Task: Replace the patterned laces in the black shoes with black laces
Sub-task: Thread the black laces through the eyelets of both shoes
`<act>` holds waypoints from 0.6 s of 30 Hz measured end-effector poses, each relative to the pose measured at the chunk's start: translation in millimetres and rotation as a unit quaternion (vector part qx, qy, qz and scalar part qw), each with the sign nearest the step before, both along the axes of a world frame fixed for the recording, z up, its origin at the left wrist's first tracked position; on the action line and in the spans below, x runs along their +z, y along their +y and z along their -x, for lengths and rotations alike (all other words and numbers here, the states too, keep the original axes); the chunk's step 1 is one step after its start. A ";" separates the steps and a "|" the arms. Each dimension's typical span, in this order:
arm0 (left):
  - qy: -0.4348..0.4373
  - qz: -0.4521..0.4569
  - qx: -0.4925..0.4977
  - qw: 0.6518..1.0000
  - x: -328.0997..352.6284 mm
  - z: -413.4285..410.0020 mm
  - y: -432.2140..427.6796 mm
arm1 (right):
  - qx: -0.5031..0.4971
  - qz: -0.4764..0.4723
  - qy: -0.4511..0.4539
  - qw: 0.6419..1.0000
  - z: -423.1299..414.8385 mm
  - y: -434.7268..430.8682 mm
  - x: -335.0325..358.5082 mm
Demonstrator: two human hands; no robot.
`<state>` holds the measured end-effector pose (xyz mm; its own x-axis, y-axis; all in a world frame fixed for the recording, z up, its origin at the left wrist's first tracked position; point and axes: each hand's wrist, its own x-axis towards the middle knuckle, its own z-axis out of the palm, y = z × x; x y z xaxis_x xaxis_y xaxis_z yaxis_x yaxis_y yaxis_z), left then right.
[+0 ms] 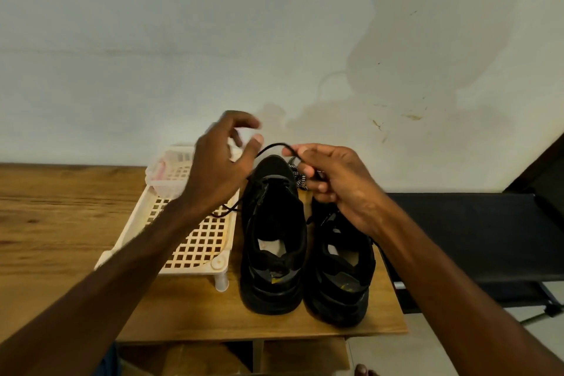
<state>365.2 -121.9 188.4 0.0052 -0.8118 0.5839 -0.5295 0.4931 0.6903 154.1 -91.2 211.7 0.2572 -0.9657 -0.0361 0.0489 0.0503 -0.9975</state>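
Head view: two black shoes stand side by side on the wooden bench point(61, 223), heels toward the camera. The left shoe point(271, 238) serves as the landmark, and the right shoe point(338, 262) stands just beside it.

Above the left shoe's toe, the right hand point(335, 180) pinches a black lace point(271, 146) between thumb and forefinger, its other fingers point(320, 186) curled under. From the pinch the black lace arcs over toward the left hand point(216, 168) and passes behind it. It shows again below the wrist, running back to the left shoe's eyelets.

The left hand hovers above and to the left of the toe. Its fingers are spread, loose and motion-blurred, and grasp nothing that shows.

A patterned lace point(297, 174) lies just past the left shoe's toe, partly under the right hand.

Left of the left shoe, close beside it, stands a white lattice rack point(195, 238) with a small basket point(171, 174) on its far end.
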 end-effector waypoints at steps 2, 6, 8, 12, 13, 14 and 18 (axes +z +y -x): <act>-0.036 -0.015 -0.110 0.993 2.6 9.2 7.5 | -0.006 0.000 0.018 1.000 -5.4 -0.4 -4.2; -0.115 0.029 -0.108 0.987 -5.0 10.3 5.9 | -0.024 0.010 0.064 0.998 -6.4 -4.3 -6.1; -0.126 0.045 -0.073 0.988 -7.7 4.5 1.4 | -0.041 0.002 0.090 0.995 -4.8 -5.7 -6.8; -0.118 0.018 0.007 0.993 -11.4 -9.3 -9.5 | -0.067 -0.020 0.163 0.984 2.7 -8.4 -9.8; -0.111 0.004 0.026 0.993 -12.2 -12.1 -11.3 | -0.075 -0.014 0.190 0.979 5.3 -9.0 -10.9; -0.106 -0.007 0.042 0.993 -13.2 -14.4 -12.9 | -0.087 0.001 0.224 0.971 8.0 -9.4 -12.5; -0.090 -0.023 0.070 0.993 -12.7 -16.4 -12.2 | -0.165 0.098 0.405 0.894 17.9 -12.2 -17.3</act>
